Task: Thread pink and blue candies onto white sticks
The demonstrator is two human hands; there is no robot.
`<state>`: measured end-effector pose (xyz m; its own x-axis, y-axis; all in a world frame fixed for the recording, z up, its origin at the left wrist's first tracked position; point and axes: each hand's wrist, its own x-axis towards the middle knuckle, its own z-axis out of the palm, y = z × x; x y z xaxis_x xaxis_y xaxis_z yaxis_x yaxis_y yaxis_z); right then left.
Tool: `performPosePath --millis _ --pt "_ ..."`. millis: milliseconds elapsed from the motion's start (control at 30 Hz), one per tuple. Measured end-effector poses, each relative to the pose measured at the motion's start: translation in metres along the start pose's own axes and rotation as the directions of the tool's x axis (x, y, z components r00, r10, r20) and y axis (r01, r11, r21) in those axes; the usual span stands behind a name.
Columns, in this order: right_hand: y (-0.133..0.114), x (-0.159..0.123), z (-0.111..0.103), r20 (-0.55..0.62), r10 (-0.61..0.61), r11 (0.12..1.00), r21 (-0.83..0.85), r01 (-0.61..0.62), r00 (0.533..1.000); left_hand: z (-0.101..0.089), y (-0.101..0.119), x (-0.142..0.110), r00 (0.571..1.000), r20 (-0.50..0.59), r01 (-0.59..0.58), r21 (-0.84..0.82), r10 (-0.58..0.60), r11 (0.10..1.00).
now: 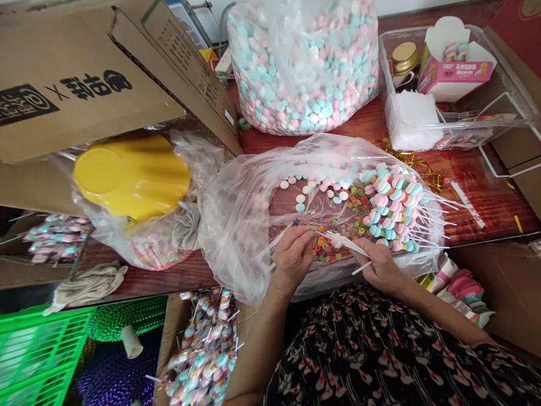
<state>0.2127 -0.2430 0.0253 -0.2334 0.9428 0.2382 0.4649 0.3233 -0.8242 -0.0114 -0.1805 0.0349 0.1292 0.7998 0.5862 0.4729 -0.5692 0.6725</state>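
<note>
While both forearms [256, 344] reach in over the near edge, left hand [293, 256] has its fingers pinched together, can't tell on what. Right hand [382, 265] is near it, fingers clamped on a bunch of white sticks [350, 245], far ends toward the left. Bunch is over clear plastic sheeting [236, 225], near pastel candy skewers [393, 203] and small candy rings [325, 251]. Print: large carton [29, 51], black characters upside down, only an X clear; pink box [459, 73] reads "Macaron". Surface: reddish wood desk [502, 208], bag of pastel candies [308, 73] at back, green crate [38, 349] lower left, yellow tub [135, 175] beside carton.
</note>
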Motion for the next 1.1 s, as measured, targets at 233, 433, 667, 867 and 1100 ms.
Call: performPosePath --millis 233,433,667,867,1100 --pt "0.005 -0.005 0.014 -0.035 -0.012 0.996 0.093 0.016 0.999 0.006 0.008 0.004 0.776 0.078 0.495 -0.691 -0.626 0.528" --pt "0.005 -0.003 0.012 -0.025 -0.05 0.991 0.12 0.052 0.998 0.016 0.013 -0.003 0.655 0.448 0.717 -0.623 -0.609 0.313" --pt "0.008 -0.003 0.007 -0.121 -0.031 0.987 0.152 0.05 0.992 0.002 -0.004 0.025 0.689 0.53 0.72 -0.417 -0.495 0.555" --pt "0.009 0.001 0.0 -0.204 0.021 0.983 0.185 0.017 0.979 -0.003 -0.083 0.092 0.84 0.453 0.269 0.126 -0.297 0.955" --pt "0.013 -0.003 -0.001 -0.175 0.05 0.982 0.188 -0.017 0.983 0.002 -0.114 0.103 0.699 0.694 0.023 0.22 -0.173 0.975"
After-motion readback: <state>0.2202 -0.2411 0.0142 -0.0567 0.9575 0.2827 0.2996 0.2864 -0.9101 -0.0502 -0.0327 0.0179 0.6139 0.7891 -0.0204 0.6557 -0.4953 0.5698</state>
